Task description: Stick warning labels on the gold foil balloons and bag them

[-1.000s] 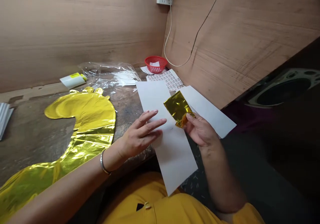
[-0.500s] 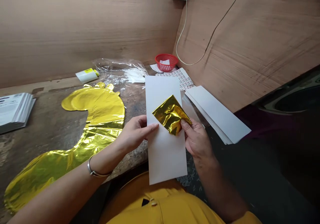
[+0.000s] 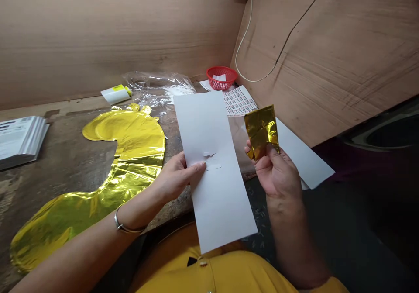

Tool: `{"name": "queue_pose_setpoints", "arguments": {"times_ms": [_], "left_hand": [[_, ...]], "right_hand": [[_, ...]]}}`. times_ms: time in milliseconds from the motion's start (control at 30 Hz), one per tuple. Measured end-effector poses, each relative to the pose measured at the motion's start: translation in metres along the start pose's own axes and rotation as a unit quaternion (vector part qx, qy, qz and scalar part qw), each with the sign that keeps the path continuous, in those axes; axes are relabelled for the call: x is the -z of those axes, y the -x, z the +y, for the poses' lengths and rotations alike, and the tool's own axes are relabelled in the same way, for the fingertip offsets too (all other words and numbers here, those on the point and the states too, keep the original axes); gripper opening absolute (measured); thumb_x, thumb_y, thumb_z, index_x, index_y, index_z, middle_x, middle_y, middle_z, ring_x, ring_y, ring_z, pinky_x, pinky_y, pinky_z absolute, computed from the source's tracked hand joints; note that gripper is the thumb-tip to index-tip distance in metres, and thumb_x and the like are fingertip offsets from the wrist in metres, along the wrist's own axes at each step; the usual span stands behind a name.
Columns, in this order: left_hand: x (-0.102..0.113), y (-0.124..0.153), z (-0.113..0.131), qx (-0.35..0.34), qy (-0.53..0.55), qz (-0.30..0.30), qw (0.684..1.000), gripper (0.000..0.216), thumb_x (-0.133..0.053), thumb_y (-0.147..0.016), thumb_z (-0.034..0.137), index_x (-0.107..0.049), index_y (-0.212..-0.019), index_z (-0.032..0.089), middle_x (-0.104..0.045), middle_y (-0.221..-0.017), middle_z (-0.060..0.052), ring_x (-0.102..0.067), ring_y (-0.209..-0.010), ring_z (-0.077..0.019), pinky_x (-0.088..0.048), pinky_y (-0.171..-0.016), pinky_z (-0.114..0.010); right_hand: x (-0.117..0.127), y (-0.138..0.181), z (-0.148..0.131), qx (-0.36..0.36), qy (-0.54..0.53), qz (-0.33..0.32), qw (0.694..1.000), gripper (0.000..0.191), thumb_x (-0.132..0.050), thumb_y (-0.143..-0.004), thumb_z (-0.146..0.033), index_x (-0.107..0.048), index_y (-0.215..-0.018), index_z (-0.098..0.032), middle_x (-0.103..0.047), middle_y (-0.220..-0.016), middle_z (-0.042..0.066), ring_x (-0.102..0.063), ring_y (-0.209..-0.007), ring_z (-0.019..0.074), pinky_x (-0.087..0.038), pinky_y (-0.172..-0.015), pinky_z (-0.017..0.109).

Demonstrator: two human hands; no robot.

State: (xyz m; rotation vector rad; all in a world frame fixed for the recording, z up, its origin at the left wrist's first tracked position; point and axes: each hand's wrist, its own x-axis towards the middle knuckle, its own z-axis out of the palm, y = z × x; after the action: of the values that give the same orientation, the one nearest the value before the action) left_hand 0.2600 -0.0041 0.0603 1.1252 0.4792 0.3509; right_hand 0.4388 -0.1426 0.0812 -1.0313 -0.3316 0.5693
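Observation:
My left hand (image 3: 178, 175) is closed on the left edge of a long white card (image 3: 225, 201), its thumb lying on top. Near that thumb the card has small slits with lifted tabs. To the right, my right hand (image 3: 275, 166) pinches a folded gold foil balloon (image 3: 262, 129) and holds it up, apart from the card. An unfolded gold foil balloon (image 3: 137, 149), curved in shape, lies flat on the table beyond my left forearm.
Stacked white cards (image 3: 303, 157) lie at the right table edge. Farther back are a sheet of printed labels (image 3: 240, 101), a red basket (image 3: 221, 77), a clear plastic bag (image 3: 153, 81) and a yellow-and-white packet (image 3: 115, 94). Printed packs (image 3: 22, 138) stand at the left.
My right hand has lifted the folded foil balloon off the card and moved it right, uncovering the slits. The card has tilted in my left hand.

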Motion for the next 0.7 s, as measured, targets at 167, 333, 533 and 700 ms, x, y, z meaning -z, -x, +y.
{"name": "queue_pose_setpoints", "arguments": {"times_ms": [167,333,533,700], "left_hand": [[-0.001,0.004,0.003,0.002,0.017,-0.006,1.0,0.042,-0.076,-0.073,0.035,-0.062,-0.109,0.016,-0.073,-0.107,-0.01,-0.07,-0.09,-0.023,-0.056,-0.08,-0.035],[-0.002,0.004,0.003,0.024,0.05,0.007,0.998,0.04,-0.078,-0.07,0.032,-0.065,-0.104,0.016,-0.074,-0.099,-0.008,-0.07,-0.083,-0.0205,-0.056,-0.075,-0.031],[-0.01,0.003,-0.004,0.025,0.03,-0.004,0.999,0.034,-0.075,-0.072,0.037,-0.065,-0.099,0.017,-0.074,-0.096,-0.007,-0.07,-0.08,-0.0224,-0.056,-0.071,-0.033],[-0.009,0.0,-0.009,-0.038,-0.049,0.038,0.997,0.055,-0.072,-0.076,0.043,-0.054,-0.119,0.015,-0.067,-0.115,-0.014,-0.066,-0.1,-0.0284,-0.056,-0.081,-0.04]], "right_hand": [[0.008,-0.001,-0.011,-0.01,0.007,-0.013,1.0,0.014,-0.069,-0.078,-0.031,-0.069,-0.091,-0.025,-0.072,-0.097,0.0,-0.067,-0.088,0.0182,-0.057,-0.08,0.038],[0.004,0.008,-0.011,-0.059,0.011,-0.041,0.997,0.023,-0.074,-0.073,-0.032,-0.07,-0.095,-0.027,-0.072,-0.105,0.002,-0.067,-0.093,0.0217,-0.057,-0.081,0.04],[-0.005,0.032,0.016,-0.192,0.016,-0.087,0.977,0.022,-0.081,-0.066,-0.034,-0.072,-0.083,-0.024,-0.075,-0.084,0.001,-0.07,-0.084,0.023,-0.058,-0.076,0.038],[0.0,0.033,0.03,-0.182,0.02,-0.068,0.981,0.021,-0.08,-0.068,-0.035,-0.07,-0.082,-0.024,-0.074,-0.074,-0.002,-0.07,-0.082,0.0224,-0.057,-0.077,0.038]]}}
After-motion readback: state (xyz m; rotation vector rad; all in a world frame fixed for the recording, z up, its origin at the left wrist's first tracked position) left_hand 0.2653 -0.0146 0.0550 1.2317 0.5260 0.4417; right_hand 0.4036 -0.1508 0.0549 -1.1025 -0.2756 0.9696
